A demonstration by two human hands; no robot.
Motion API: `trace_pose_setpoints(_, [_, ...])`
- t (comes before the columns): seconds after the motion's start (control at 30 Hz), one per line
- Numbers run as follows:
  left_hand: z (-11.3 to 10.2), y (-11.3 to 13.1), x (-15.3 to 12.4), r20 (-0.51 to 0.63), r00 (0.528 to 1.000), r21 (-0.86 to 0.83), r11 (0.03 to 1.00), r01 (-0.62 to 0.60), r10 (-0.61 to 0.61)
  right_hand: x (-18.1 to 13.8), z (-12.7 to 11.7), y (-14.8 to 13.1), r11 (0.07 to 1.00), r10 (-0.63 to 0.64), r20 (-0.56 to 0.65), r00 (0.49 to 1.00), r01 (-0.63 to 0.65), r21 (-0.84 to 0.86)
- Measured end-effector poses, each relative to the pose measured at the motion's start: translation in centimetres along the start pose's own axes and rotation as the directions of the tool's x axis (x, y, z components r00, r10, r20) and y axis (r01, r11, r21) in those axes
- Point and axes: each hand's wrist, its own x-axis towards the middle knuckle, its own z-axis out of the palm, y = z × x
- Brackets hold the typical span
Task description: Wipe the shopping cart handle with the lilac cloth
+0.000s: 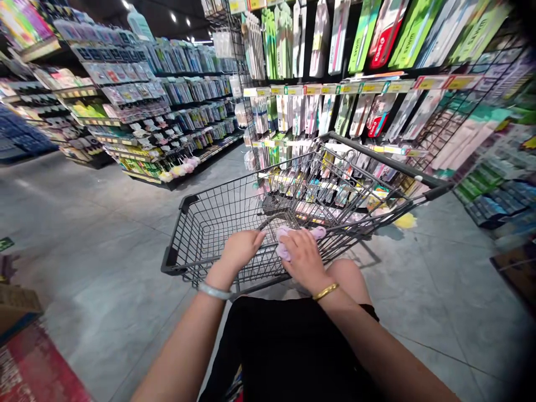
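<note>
A dark wire shopping cart (218, 195) stands across in front of me, its black handle (389, 159) at the right. My left hand (243, 248) is closed over the cart's near upper rim, with the thumb showing and the other fingers mostly hidden. A little to the right, my right hand (304, 254) presses a crumpled pale pink cloth (283, 245) against the rim wires. The fingers lie bent over the cloth, and part of it sticks out beyond them.
Behind the cart, a display rack (335, 89) carries packaged toothbrushes with price strips. More stocked shelves (138, 95) stand at the left, others at the right edge. A cardboard box (19, 307) sits at lower left. Grey tiled floor (104, 268) surrounds the cart.
</note>
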Motion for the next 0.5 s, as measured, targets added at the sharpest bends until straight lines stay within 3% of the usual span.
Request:
trace_pose_setpoints(0.1, [0.8,1.5,1.4,0.053,0.998,0.017,1.000,-0.024,0.023,-1.0,-1.5,3.8,0.999,-0.040,0.029,0.999,0.041,-0.007])
trace_pose_setpoints(0.17, [1.3,1.4,1.5,0.066,0.998,0.041,0.999,-0.018,0.016,-1.8,-2.6,7.3,0.999,0.018,-0.015,1.000,-0.018,-0.032])
trace_pose_setpoints(0.23, [1.7,1.1,1.5,0.052,0.998,0.049,0.998,-0.034,0.031,-2.1,-2.9,8.9,0.991,0.123,-0.107,0.987,-0.128,-0.046])
trace_pose_setpoints(0.33, [1.8,0.9,1.7,0.051,0.998,0.030,0.999,-0.041,0.039,-1.5,-1.3,6.0,0.968,0.244,-0.213,0.946,-0.252,-0.011])
trace_pose_setpoints(0.43, [1.7,0.8,2.0,0.092,0.996,-0.011,1.000,-0.002,0.003,-0.3,1.0,1.3,0.997,0.037,-0.067,0.997,-0.032,0.065])
trace_pose_setpoints(0.5, [1.5,0.4,2.1,0.122,0.992,-0.033,0.999,0.017,-0.013,-0.1,1.4,0.8,0.992,-0.091,-0.010,0.996,0.091,0.089])
